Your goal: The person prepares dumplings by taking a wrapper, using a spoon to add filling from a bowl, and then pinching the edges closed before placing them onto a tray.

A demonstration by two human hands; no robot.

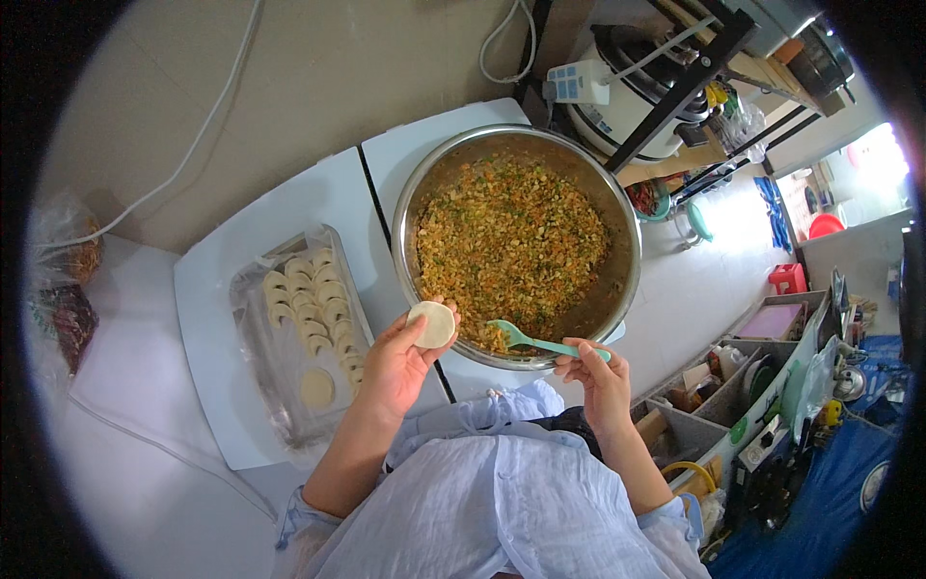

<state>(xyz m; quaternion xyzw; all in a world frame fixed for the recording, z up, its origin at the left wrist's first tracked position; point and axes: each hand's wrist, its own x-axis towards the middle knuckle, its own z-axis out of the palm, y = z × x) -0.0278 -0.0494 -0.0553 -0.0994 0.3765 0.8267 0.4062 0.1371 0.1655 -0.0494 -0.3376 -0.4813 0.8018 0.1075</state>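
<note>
My left hand (396, 365) holds a round dumpling wrapper (432, 325) at the near left rim of a large steel bowl (628, 253). Chopped vegetable filling (514, 239), orange, green and pale yellow, lies in the bowl. My right hand (599, 376) grips the handle of a mint-green plastic spoon (546, 345); the spoon's head is down in the filling near the bowl's near edge. To the left, a metal tray (289, 434) lined with clear plastic film bears rows of folded dumplings (307, 300) and a flat round of dough (317, 388).
Bowl and tray stand on a pale blue table (210, 347) with a dark gap across it. At the upper right, a rice cooker (608, 123) and a power strip (579, 82) are by a black-framed shelf. Divided storage bins (712, 412) stand at the right. A white cable (195, 145) runs at the upper left.
</note>
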